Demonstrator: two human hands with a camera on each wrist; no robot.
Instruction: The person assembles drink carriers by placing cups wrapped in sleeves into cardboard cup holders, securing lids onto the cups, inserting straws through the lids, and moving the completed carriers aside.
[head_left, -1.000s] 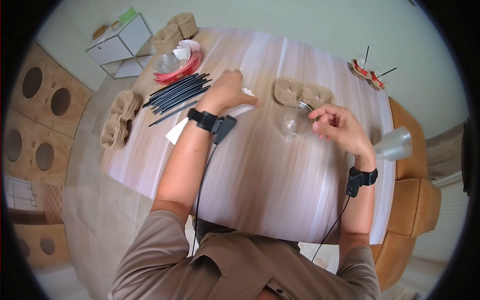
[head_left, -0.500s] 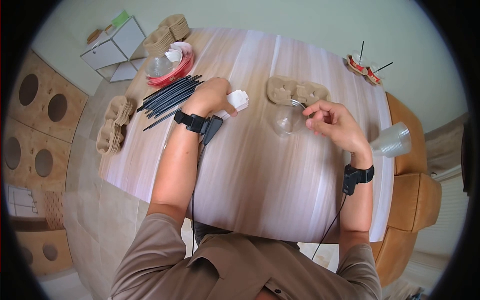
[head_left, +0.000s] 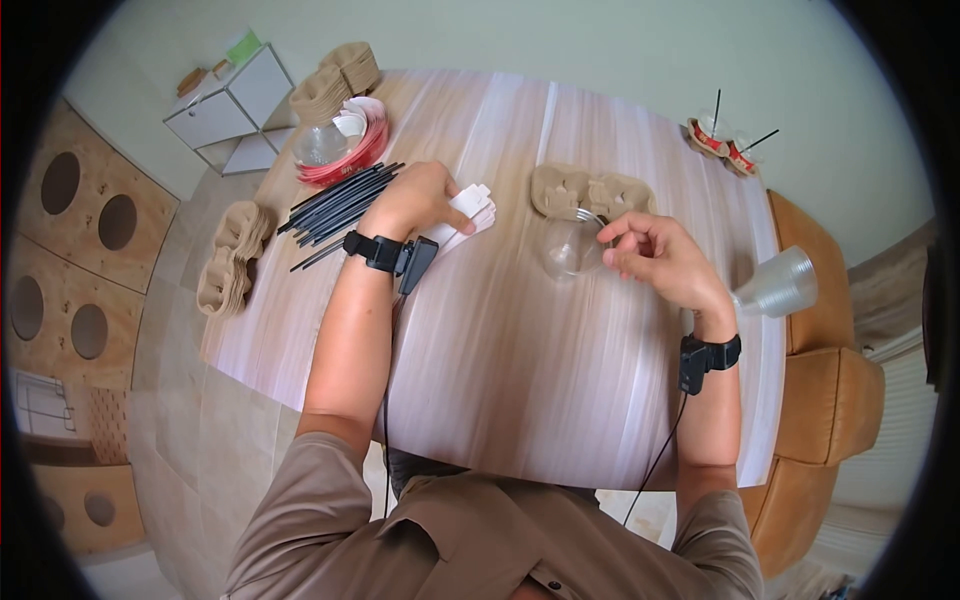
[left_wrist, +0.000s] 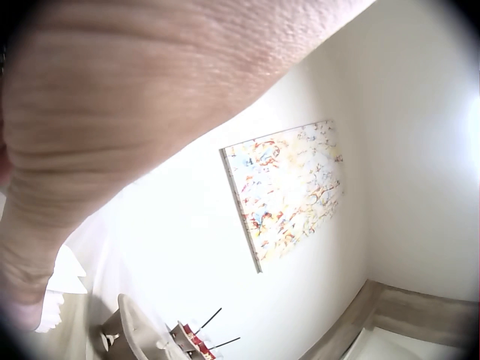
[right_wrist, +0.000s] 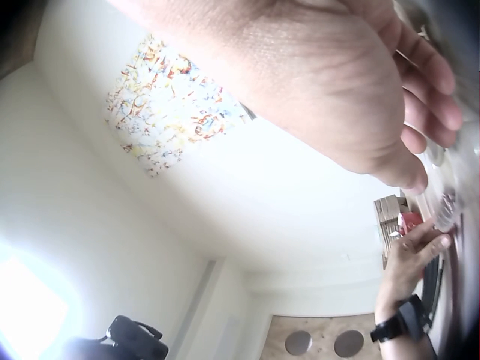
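My left hand is beside the straws and holds white paper pieces, thumb on top near their notched ends. Its other fingers are mostly hidden behind the back of the hand. My right hand pinches a clear plastic cup at its side near the rim, thumb and forefinger against it. Just behind that cup lies a brown pulp cup carrier. A bundle of black straws lies left of my left hand. In the right wrist view, the clear cup overlaps the left hand.
Stacked clear cups lie at the right edge. At the back left are red paper pieces, a clear dome and stacked carriers. More carriers stand at the left edge. A carrier with red-wrapped cups stands back right.
The left hand has drawn back slightly, and more of the white paper's notched ends now shows past its thumb. The right hand stays at the clear cup. The head view has shifted a little.
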